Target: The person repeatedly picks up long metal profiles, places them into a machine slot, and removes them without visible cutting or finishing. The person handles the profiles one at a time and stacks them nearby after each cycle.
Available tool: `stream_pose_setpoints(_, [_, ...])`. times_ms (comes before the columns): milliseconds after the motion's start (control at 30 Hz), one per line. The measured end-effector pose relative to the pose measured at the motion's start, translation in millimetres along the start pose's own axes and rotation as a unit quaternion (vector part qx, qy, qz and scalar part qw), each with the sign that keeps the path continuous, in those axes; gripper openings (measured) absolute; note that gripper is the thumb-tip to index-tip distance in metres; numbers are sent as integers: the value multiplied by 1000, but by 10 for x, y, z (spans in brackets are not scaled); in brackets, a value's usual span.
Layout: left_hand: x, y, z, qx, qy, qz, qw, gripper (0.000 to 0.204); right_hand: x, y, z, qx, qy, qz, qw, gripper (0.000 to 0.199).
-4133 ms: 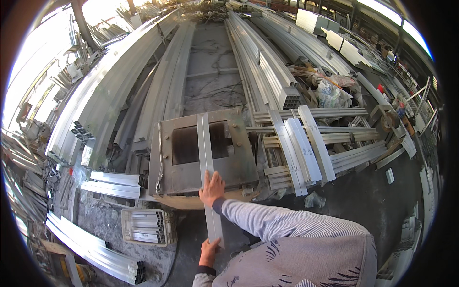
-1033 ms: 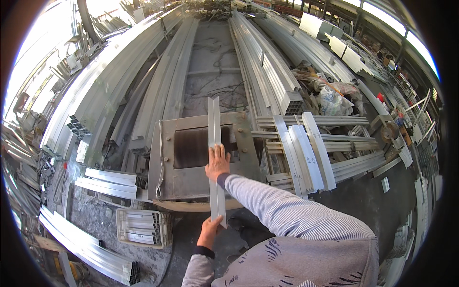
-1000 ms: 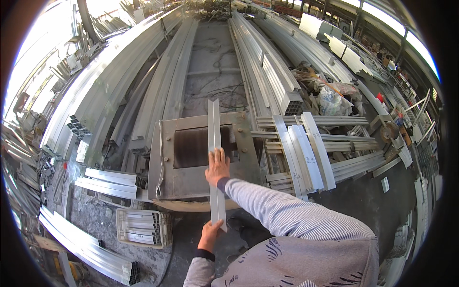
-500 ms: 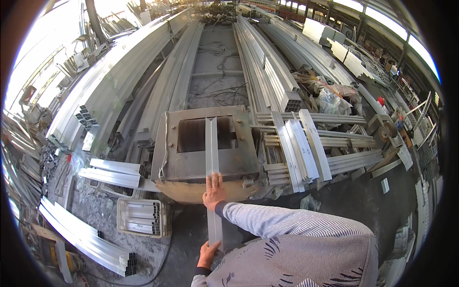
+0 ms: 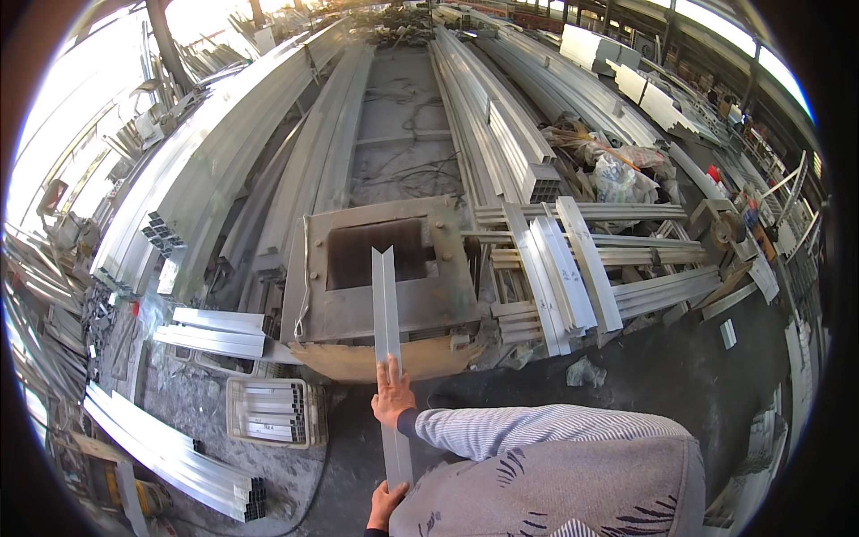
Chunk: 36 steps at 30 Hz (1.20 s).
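Observation:
A long silver metal angle bar (image 5: 385, 309) points away from me, its far end notched in a V. That end lies over the dark rectangular opening (image 5: 344, 255) of a brown metal machine (image 5: 313, 309), where a dark brush-like roller shows. My right hand (image 5: 394, 396) lies across the bar's middle, fingers bent over it just in front of the machine. At the near end, close to my body, my left hand (image 5: 385, 506) grips the bar. Its thumb lies along the bar's edge, and some of its fingers are hidden.
Cut square tubes fill a plastic crate (image 5: 234, 434) at the left. Long tubes (image 5: 170, 456) lie on the floor beside it. On the right, loose bars (image 5: 564, 277) rest across other lengths. Stacked profiles (image 5: 492, 134) stretch away behind the machine. A thin cable (image 5: 315, 501) runs near the crate.
Both hands have drawn the angle bar back toward me and slightly left. Its notched end has moved from the opening's far edge to about its middle.

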State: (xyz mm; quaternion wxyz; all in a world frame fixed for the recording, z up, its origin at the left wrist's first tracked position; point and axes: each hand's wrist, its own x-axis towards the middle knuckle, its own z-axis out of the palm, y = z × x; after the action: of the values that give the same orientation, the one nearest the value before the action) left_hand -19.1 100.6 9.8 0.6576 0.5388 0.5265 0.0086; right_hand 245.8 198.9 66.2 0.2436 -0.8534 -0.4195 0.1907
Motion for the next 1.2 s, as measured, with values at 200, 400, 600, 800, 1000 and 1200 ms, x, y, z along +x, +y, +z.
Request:
stream_pose_setpoints(200, [131, 698, -249, -268, -210, -57, 939, 63, 627, 173, -90, 150, 141, -108, 973, 83])
stream_pose_setpoints(400, [567, 1723, -47, -313, -215, -13, 925, 57, 1534, 451, -316, 377, 127, -117, 910, 83])
stream_pose_setpoints(600, [1407, 2970, 292, 142, 64, 158, 975, 65, 2609, 419, -893, 89, 308, -162, 933, 84])
stream_pose_setpoints(800, [1859, 3511, 597, 310, 187, 133, 923, 71, 2965, 192, -1175, -97, 119, -121, 981, 86])
stream_pose_setpoints(1000, [1594, 2945, 588, 309, 197, 170, 915, 62, 2504, 293, -895, -89, 142, -136, 977, 83])
stream_pose_setpoints(1200, [1208, 2285, 642, 306, 184, 150, 922, 63, 1760, 356, -698, -92, 115, -127, 981, 86])
